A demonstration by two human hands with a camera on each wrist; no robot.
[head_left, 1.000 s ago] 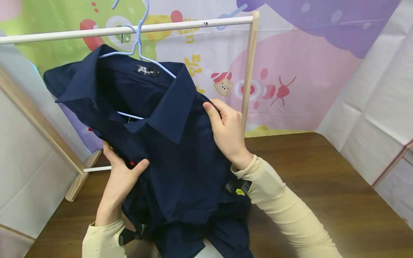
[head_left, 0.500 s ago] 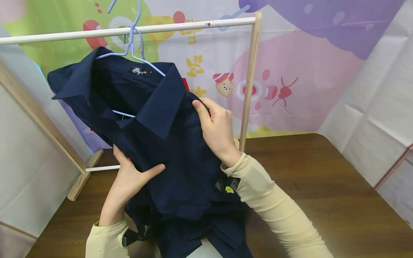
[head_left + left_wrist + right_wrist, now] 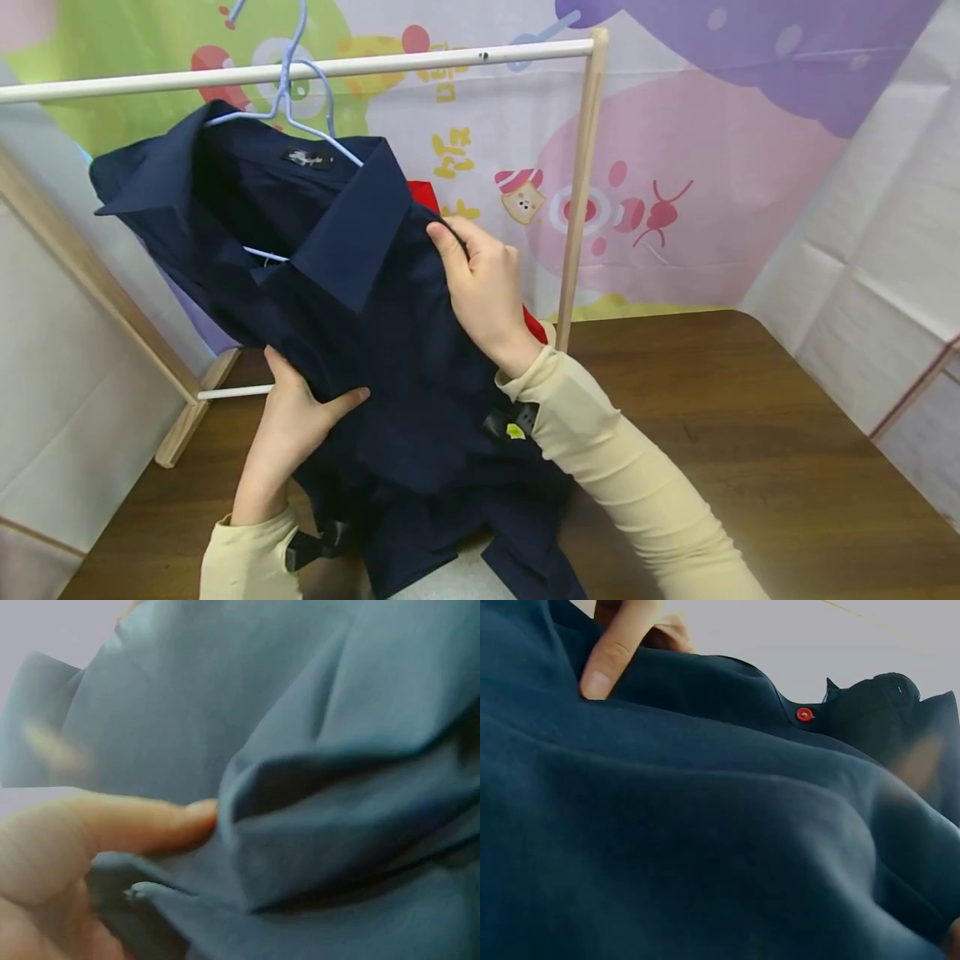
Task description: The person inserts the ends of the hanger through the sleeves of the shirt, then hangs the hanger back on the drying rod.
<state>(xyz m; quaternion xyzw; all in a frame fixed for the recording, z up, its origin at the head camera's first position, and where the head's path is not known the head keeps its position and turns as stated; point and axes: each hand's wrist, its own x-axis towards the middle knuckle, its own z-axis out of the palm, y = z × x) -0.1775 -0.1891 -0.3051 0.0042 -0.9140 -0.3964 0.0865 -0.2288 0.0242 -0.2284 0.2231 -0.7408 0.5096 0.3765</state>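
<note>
A dark navy collared shirt [image 3: 405, 383] hangs on a light blue hanger [image 3: 283, 92], whose arms show inside the collar. My right hand [image 3: 483, 287] pinches its shoulder on the right side, thumb in front and fingers mostly hidden behind. Lower down, my left hand [image 3: 296, 412] grips the left part of the shirt front, with its thumb lying over the cloth. In the left wrist view that thumb [image 3: 150, 823] presses beside a fold. A red button [image 3: 804, 714] shows on the shirt's edge in the right wrist view. The hanger's hook rises above the rail, its tip apart from it.
A white rail [image 3: 450, 61] on a wooden frame [image 3: 582, 192] stands behind the shirt. A second blue hook [image 3: 327, 87] is at the rail. Something red [image 3: 423, 196] shows partly behind the shirt. The brown wooden table [image 3: 720, 400] extends to the right.
The shirt and its hanger have shifted left, and my right hand has moved left with them. My left hand has moved a little right overall. More red shows behind the shirt.
</note>
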